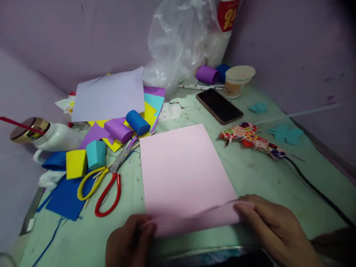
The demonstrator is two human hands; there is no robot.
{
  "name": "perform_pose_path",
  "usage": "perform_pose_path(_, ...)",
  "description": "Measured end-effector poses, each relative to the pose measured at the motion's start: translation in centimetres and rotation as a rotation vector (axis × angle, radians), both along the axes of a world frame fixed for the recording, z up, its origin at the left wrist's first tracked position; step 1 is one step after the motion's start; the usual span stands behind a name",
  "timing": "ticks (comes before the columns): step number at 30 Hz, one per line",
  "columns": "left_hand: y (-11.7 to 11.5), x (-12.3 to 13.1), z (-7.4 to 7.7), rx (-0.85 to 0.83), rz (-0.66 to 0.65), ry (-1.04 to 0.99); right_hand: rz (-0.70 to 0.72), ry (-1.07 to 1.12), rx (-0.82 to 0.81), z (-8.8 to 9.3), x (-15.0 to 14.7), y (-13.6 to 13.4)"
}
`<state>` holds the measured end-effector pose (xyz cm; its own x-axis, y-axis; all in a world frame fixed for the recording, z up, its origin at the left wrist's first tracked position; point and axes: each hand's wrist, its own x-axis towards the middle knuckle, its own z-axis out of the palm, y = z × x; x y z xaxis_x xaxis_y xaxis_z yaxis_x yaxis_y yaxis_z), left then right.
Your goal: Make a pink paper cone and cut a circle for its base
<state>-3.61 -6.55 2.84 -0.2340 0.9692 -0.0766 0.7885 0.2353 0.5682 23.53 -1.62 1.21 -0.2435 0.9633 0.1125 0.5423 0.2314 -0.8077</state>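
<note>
A pink sheet of paper (185, 167) lies on the table in front of me, its near edge turned up in a strip. My left hand (130, 237) pinches the left end of that strip between thumb and fingers. At the right end, my right hand (275, 226) grips the same strip, thumb on top. Both hands are slightly blurred. Left of the sheet lie scissors (114, 168) with one yellow and one red handle, blades pointing away. To the right of the sheet rests a flower-patterned glue gun (250, 139) with a black cord.
Rolled paper pieces, a blue sheet (71, 196) and a white mug (59, 137) with a red straw stand left. A lavender sheet (111, 94) covers coloured papers behind. A phone (219, 105), paper cup (237, 81), plastic bag (178, 40) and teal cutouts (286, 133) lie beyond and right.
</note>
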Motion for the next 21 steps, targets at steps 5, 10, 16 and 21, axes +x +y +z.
perform_pose_path(5,2.1,0.9,0.7,-0.235,0.126,-0.141,-0.198,-0.122,-0.074,-0.4,-0.6,0.0)
perform_pose_path(10,3.1,0.6,1.2,-0.385,0.093,-0.224,-0.075,-0.242,0.342,-0.7,0.7,-0.5)
perform_pose_path(16,3.7,0.4,1.0,-0.451,0.067,-0.261,0.387,-0.606,0.624,0.5,1.3,0.1)
perform_pose_path(21,3.3,0.2,0.3,-0.417,-0.010,-0.175,0.488,-0.640,0.565,0.8,-0.5,0.6)
